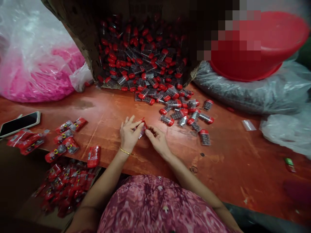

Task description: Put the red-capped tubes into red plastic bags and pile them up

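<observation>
Over the middle of the table, my left hand (pixel 130 133) and my right hand (pixel 157 139) meet at a small red and clear packet (pixel 144 124). Thumb and fingers of the left hand pinch it from one side; the right fingertips close on its other edge. Fingers cover much of it, so its contents are hard to see. To the right of my hands lie loose clear containers with red caps and dark pellets (pixel 179 114). On the left are several red printed packets (pixel 70 145), with one single red packet (pixel 93 156) near the table edge.
A tipped cardboard box (pixel 80 42) spills more red-capped containers. Below the table edge, another box holds red packets (pixel 65 187). A phone (pixel 20 123), a bag of pink pieces (pixel 36 77), a red basin (pixel 252 61) on a plastic bag (pixel 233 94) and a green-topped item (pixel 289 164) surround the work area.
</observation>
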Motion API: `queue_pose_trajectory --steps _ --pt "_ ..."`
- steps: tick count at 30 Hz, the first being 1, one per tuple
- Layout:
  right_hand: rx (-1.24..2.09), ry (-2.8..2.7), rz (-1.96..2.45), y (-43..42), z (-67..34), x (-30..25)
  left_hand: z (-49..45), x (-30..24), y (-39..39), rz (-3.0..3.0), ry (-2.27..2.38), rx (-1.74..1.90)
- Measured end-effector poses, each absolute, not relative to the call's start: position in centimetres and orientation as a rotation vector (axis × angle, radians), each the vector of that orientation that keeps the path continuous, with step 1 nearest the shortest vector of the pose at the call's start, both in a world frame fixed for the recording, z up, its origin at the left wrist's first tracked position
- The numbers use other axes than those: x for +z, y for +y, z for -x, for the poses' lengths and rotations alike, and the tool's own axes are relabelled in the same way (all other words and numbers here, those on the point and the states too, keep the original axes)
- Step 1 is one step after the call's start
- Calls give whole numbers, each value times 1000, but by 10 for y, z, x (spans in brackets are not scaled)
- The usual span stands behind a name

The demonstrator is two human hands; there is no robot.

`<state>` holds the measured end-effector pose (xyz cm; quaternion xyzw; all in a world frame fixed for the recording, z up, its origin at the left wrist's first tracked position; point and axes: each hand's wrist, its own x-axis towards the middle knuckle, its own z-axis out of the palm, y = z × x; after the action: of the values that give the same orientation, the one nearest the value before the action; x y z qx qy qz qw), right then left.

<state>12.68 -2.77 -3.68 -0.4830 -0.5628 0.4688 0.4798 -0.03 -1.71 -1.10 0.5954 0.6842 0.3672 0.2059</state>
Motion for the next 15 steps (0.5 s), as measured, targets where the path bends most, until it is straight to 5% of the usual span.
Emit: queue_pose_trajectory --steps 7,15 --pt "1168 -1181 1200 -25 -136 -23 -21 0 -26 -1219 1652 1257" --pt "915 -1297 1277 -38 -144 -33 -33 7 -41 -686 1261 1074"
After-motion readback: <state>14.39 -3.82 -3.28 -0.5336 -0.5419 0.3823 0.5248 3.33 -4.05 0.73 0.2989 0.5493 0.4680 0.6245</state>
